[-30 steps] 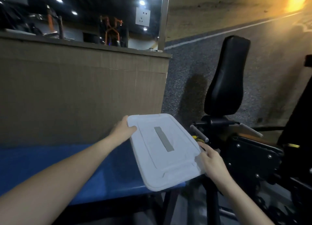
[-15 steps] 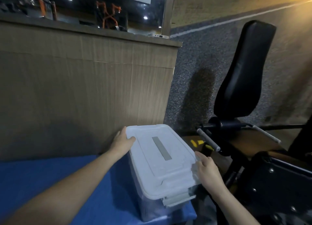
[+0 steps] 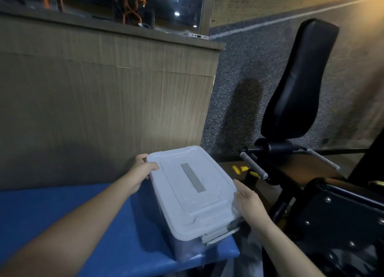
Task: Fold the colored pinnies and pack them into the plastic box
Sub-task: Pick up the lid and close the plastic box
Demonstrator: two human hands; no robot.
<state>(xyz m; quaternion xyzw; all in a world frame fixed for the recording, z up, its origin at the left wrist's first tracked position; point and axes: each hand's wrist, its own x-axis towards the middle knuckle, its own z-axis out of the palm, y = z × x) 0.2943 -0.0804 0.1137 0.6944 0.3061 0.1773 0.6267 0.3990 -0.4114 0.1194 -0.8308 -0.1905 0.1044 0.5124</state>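
Note:
A clear plastic box (image 3: 185,249) stands on the right end of a blue bench (image 3: 72,218). Its white lid (image 3: 191,191), marked with a grey strip, lies on top of it. My left hand (image 3: 142,169) grips the lid's far left corner, thumb on top and fingers under the rim. My right hand (image 3: 248,202) holds the lid's right edge, fingers against its side. A latch (image 3: 218,236) sticks out at the near end. No pinnies show; the box's contents are too dim to make out.
A wood-panel counter (image 3: 104,89) rises right behind the bench. To the right stands black gym equipment with a padded backrest (image 3: 299,77), grey handles (image 3: 253,166) and yellow parts (image 3: 239,169). Grey speckled floor lies beyond.
The lid, held tilted in the air a second ago, has come down onto the box. Both hands stayed on its edges and the camera tipped downward.

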